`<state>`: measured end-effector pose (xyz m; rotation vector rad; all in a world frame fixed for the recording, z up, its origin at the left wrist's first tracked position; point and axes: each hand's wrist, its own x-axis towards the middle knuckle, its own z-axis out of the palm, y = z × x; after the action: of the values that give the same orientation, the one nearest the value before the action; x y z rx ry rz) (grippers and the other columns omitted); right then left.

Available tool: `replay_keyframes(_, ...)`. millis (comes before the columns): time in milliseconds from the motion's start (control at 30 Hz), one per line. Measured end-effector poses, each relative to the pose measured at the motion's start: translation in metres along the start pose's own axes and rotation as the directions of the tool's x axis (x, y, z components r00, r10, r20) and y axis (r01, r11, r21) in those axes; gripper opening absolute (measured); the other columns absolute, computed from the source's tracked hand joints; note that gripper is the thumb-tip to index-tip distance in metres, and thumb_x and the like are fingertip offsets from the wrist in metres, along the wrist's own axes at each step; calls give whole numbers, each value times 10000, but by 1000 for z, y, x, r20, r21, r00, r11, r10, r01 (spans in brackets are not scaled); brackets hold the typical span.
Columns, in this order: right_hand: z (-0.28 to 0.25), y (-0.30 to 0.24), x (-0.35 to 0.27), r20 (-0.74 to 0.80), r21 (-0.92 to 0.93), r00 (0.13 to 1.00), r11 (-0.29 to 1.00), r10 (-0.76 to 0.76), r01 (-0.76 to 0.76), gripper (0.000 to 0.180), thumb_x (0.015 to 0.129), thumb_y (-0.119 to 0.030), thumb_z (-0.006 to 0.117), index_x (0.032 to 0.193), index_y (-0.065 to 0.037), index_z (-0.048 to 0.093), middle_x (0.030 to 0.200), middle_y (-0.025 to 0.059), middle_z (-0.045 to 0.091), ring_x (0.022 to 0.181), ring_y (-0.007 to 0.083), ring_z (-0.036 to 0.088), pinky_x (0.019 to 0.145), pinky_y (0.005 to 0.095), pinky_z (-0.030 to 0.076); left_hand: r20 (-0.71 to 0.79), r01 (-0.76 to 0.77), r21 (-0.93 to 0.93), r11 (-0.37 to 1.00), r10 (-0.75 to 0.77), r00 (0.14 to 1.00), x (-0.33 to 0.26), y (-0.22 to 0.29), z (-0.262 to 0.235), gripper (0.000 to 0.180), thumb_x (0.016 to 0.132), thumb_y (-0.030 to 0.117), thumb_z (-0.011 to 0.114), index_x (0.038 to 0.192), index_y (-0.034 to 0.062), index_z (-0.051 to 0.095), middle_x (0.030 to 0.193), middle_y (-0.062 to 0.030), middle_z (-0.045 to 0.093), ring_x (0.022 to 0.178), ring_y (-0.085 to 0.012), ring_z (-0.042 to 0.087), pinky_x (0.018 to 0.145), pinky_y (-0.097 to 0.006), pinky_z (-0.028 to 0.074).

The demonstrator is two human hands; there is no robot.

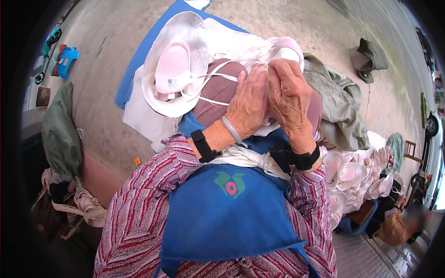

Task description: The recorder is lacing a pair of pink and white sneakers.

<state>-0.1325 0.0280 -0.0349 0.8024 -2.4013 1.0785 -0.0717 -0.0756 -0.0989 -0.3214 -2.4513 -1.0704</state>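
My left hand [248, 102] and my right hand [292, 95] meet over my lap, fingers closed and thumbs close together. Both pinch at a white shoelace [217, 76], which loops out to the left; their fingertips partly hide it. The lace runs to a white shoe upper [152, 88] with a pink insole [172, 67], lying open to the left of my left hand. Beyond my fingertips is another pale pink and white shoe upper [285, 45], partly covered. Whatever lies beneath my palms is mostly hidden.
A bundle of white laces [252, 157] hangs at my waist over a blue apron [227, 217]. Grey-green cloth [340, 104] lies right of my knees. Many pink and white uppers [352, 176] are piled at lower right, near another person [394, 227]. A blue stool [68, 60] stands far left.
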Motion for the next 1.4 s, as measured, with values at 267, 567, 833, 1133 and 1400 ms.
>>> replay_keyframes(267,-17,-2,-4,159,243,921,890,355,-385,187,977,-185,484,892,-32,551,728,42,546,610,156,535,563,315,440,46,-13,-154,988,20,999,0,-4,-15,612,850,162,601,1367,0,316,1372,-225,375,1294,-393,371,1076,-566,245)
replay_keyframes(567,-189,-32,-65,470,876,881,98,49,-473,183,901,-88,542,739,-1,540,573,59,513,416,110,421,373,224,285,581,587,-378,717,-310,753,25,27,-84,406,980,336,436,976,-22,627,897,-119,660,859,-234,631,892,-326,457)
replay_keyframes(833,-239,-25,-99,223,939,884,-155,-410,-308,76,842,44,608,804,110,598,673,214,598,442,215,536,350,288,376,872,745,-488,-454,-219,438,68,63,-26,463,1013,360,386,1187,-58,487,872,-103,646,719,-147,623,754,-302,525)
replay_keyframes(1133,-146,-8,-92,674,645,608,69,419,-761,456,958,-375,475,1029,72,533,629,4,491,427,19,278,372,182,225,922,747,-386,542,261,287,34,80,-90,371,1021,302,388,956,8,605,676,-34,557,605,-132,526,620,-276,463)
replay_keyframes(1400,-46,-13,-51,833,535,461,-232,308,-812,289,982,-304,482,1058,-38,563,612,-47,467,400,11,313,337,164,235,696,496,-697,519,657,290,-5,105,-64,337,996,262,376,949,29,615,803,-167,630,758,-340,597,722,-432,462)
